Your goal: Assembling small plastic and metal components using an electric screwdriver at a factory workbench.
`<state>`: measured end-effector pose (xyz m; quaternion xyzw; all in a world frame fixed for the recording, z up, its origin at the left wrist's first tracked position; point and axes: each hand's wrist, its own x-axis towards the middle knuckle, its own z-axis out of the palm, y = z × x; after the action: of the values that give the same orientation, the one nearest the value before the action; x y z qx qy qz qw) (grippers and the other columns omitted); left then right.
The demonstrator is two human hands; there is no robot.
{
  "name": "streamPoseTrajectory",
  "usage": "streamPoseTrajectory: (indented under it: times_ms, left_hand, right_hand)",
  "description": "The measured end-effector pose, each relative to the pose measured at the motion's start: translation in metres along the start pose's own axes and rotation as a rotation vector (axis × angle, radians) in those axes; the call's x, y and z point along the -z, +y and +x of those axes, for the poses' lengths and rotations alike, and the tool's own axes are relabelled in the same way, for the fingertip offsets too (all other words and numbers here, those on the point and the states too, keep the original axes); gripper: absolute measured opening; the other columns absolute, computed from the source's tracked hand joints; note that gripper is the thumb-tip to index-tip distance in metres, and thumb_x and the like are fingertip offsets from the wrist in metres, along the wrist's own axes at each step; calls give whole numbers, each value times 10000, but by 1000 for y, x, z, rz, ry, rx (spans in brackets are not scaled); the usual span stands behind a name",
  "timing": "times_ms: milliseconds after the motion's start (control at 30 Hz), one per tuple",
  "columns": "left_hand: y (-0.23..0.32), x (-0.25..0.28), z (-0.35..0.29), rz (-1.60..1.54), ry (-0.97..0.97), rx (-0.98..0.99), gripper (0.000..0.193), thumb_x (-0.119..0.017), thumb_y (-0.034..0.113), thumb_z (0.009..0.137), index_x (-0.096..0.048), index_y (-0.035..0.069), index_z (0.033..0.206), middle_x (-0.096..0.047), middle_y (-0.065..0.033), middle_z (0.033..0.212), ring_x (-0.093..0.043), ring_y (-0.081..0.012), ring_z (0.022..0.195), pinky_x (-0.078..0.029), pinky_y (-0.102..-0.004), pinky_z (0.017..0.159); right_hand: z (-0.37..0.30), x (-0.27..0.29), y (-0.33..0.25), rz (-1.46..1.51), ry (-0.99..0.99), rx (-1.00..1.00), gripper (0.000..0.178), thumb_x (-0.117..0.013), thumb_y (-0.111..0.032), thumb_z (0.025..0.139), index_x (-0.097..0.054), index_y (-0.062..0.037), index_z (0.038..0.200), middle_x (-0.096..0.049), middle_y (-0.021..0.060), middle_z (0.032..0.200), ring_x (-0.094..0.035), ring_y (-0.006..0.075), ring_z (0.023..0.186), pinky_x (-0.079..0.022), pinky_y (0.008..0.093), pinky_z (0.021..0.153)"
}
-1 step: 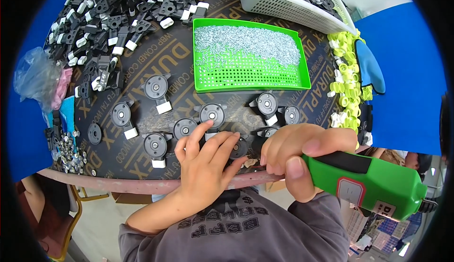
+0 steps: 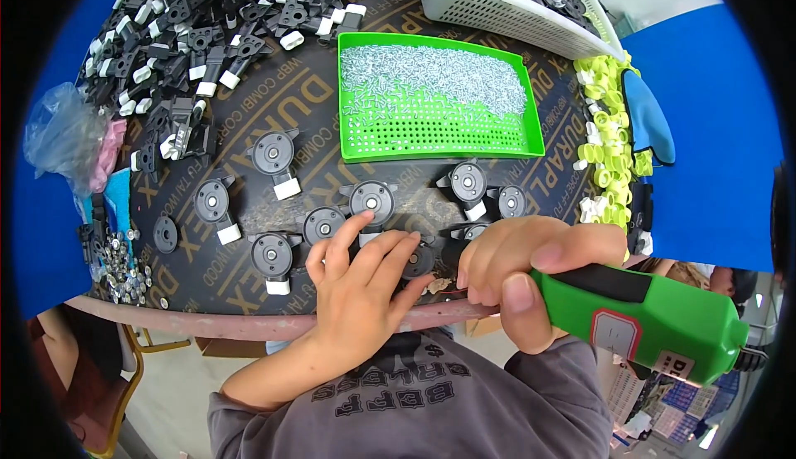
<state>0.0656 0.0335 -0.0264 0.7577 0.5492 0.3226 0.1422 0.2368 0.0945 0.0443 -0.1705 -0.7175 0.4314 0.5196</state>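
Observation:
My right hand (image 2: 526, 272) is wrapped round a green electric screwdriver (image 2: 655, 318), its body slanting down to the right and its nose pointing left. Just left of that nose, my left hand (image 2: 356, 293) has thumb and forefinger on either side of a black round part (image 2: 419, 262), with the other fingers spread. A fingertip touches a second round assembly (image 2: 372, 200) behind it. The screwdriver's bit cannot be made out. Similar black assemblies with white ends (image 2: 274, 253) lie around the left hand, and others (image 2: 468, 181) sit behind the right hand.
A green perforated tray (image 2: 439, 159) holds many small screws. Black parts with white ends (image 2: 224, 44) are heaped at far left. Far right stands a white basket (image 2: 506, 15) of black discs, near yellow-green rings (image 2: 615, 136). Small metal pieces (image 2: 120, 268) and a plastic bag (image 2: 62, 136) lie left.

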Motion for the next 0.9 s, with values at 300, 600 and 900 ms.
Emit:
streamPoseTrajectory:
  times_ms: [300,600,900]
  left_hand:
    - [1,3,2,-6,-14,3,445,-796,283,758,-677,109,1149,-624,5,1136,-467,-248,1252,-287,-427,958]
    - [2,-3,-4,82,-17,-19,462,-757,325,767,-659,110,1164,-633,7,1116,-495,-216,1198,-292,-408,945]
    - [19,-17,13,57,-91,-63,502,-737,360,787,-643,119,1217,-628,27,1208,-497,-220,1168,-298,-400,951]
  right_hand:
    - [16,6,-6,-42,-230,-32,352,-567,71,868,-358,-51,1124,-583,114,704,-568,203,522,-540,391,534]
    - [4,-7,-9,-85,88,-259,346,-566,67,879,-368,-106,1103,-545,92,696,-568,196,566,-530,358,551]
    - [45,69,40,-246,568,47,258,-547,55,922,-413,-14,1131,-546,66,647,-557,145,490,-478,285,476]
